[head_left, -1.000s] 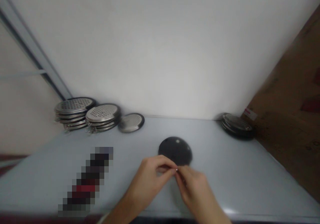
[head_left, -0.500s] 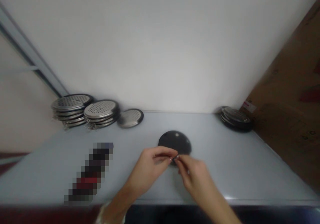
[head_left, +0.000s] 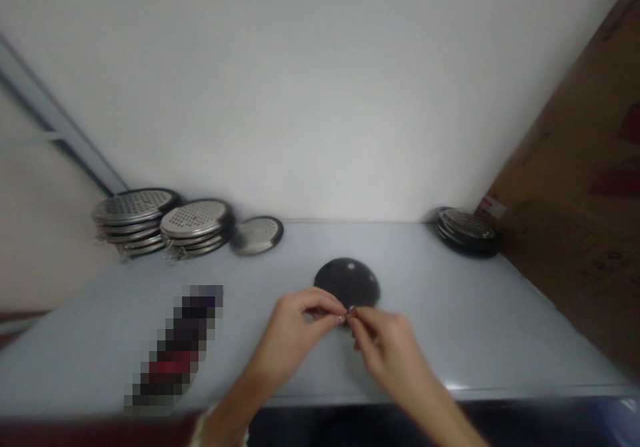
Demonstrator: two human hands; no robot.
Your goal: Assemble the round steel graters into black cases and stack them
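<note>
My left hand (head_left: pixel 295 334) and my right hand (head_left: pixel 385 350) meet fingertip to fingertip just in front of a dark round disc (head_left: pixel 347 281) that lies flat on the pale table (head_left: pixel 500 320). Both hands pinch a tiny shiny metal piece (head_left: pixel 350 312) between thumb and fingers. The piece is too small to make out. The disc shows a few light dots on its top, and its near edge is partly hidden by my fingers.
Two stacks of perforated metal discs (head_left: pixel 133 217) (head_left: pixel 195 224) and a single perforated disc (head_left: pixel 257 234) sit at the back left. A small dark stack of discs (head_left: pixel 465 230) is at the back right beside a brown cardboard box (head_left: pixel 580 207). A blurred-out patch (head_left: pixel 175 350) lies front left.
My hands have stayed pinched together and shifted slightly toward the dark disc. The view has tilted a little, so everything on the table sits somewhat higher in the picture.
</note>
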